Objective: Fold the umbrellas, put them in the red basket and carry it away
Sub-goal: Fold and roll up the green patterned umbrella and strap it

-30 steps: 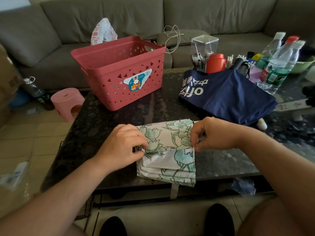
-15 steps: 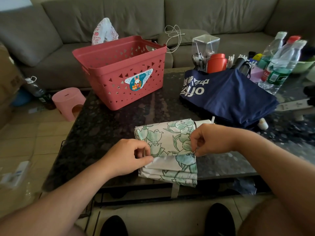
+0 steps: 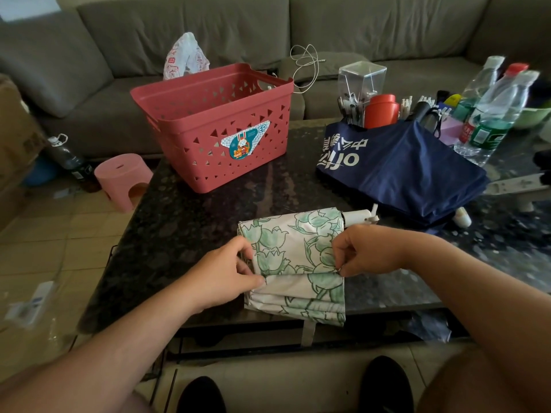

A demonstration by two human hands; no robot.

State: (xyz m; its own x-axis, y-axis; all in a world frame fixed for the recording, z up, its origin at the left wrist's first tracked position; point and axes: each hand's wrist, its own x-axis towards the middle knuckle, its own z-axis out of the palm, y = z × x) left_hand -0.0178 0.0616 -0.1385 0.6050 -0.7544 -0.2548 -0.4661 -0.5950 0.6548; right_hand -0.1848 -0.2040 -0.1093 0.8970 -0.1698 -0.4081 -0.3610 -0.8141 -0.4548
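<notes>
Left hand [image 3: 222, 278] and right hand [image 3: 368, 251] pinching opposite edges of floral umbrella [image 3: 295, 263], each grip holding fabric. On dark tabletop [image 3: 185, 228], in front of red basket [image 3: 220, 129]; navy umbrella [image 3: 399, 171] right of basket.

1. The single head-worn camera looked forward and down, close over the near edge of the dark speckled stone tabletop [image 3: 185, 234].
2. Its wide angle reached past the far edge to the grey fabric sofa [image 3: 208, 31].
</notes>
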